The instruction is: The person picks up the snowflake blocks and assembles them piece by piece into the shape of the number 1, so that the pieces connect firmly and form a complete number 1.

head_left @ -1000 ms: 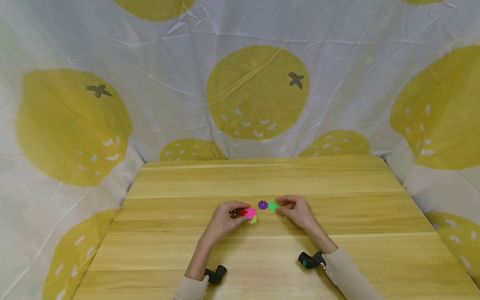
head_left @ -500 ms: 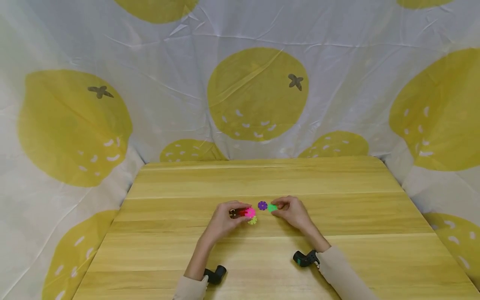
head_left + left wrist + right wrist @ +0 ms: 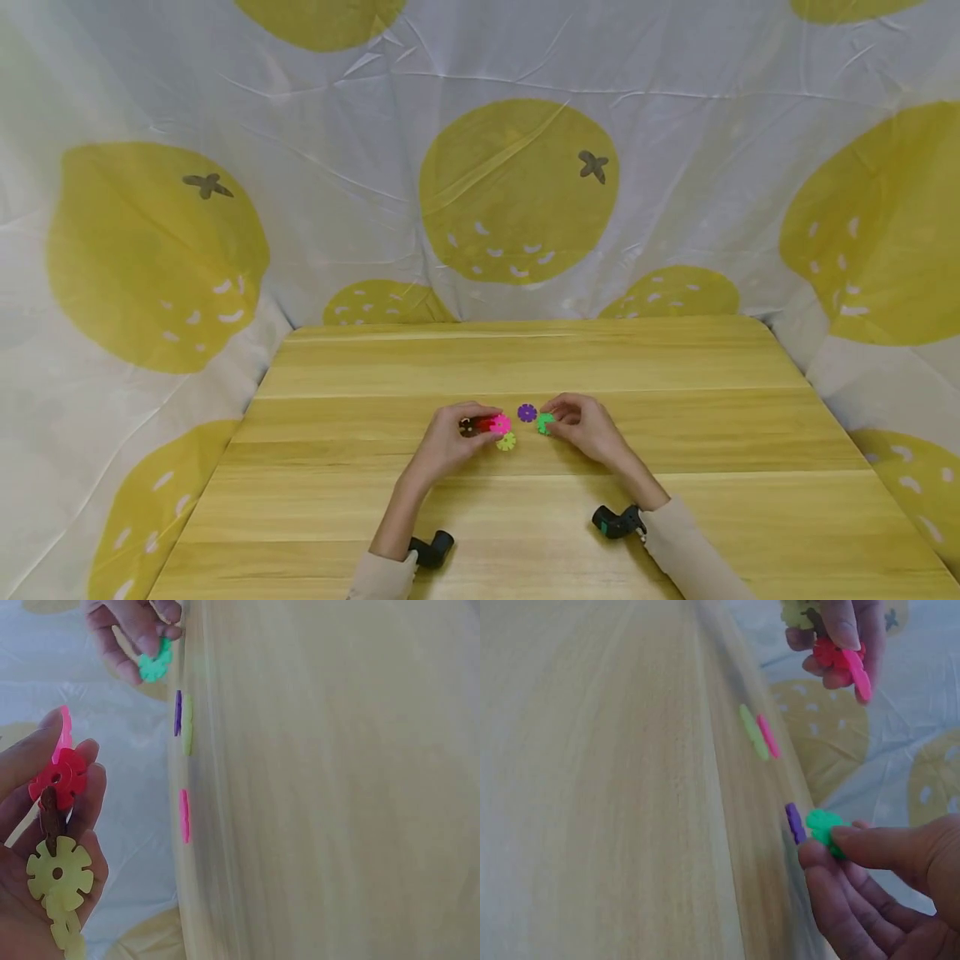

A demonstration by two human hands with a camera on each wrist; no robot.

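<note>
My left hand [image 3: 448, 437] holds a chain of interlocking snowflake discs. In the left wrist view the chain runs from a pink disc [image 3: 65, 735] pinched at the thumb, through a red disc [image 3: 60, 777] and a dark brown disc [image 3: 51, 817], to pale yellow discs [image 3: 58, 874] along the palm. My right hand [image 3: 592, 427] pinches a single green disc [image 3: 826, 827] between thumb and fingers, just above the table. Right beside it a purple disc [image 3: 527, 412] lies flat. A yellow-green disc [image 3: 507, 442] lies below the left fingertips in the head view.
A loose pink disc [image 3: 184, 816] lies on the wooden table [image 3: 480, 517], close to the yellow-green one. Black wrist cameras [image 3: 617, 522] sit on both forearms. A white cloth with large yellow fruit [image 3: 517, 192] hangs behind and beside the table.
My right fingers have closed on the green disc, which lay against the purple one, and moved it slightly toward me, away from the purple disc. The left hand has stayed in place.
</note>
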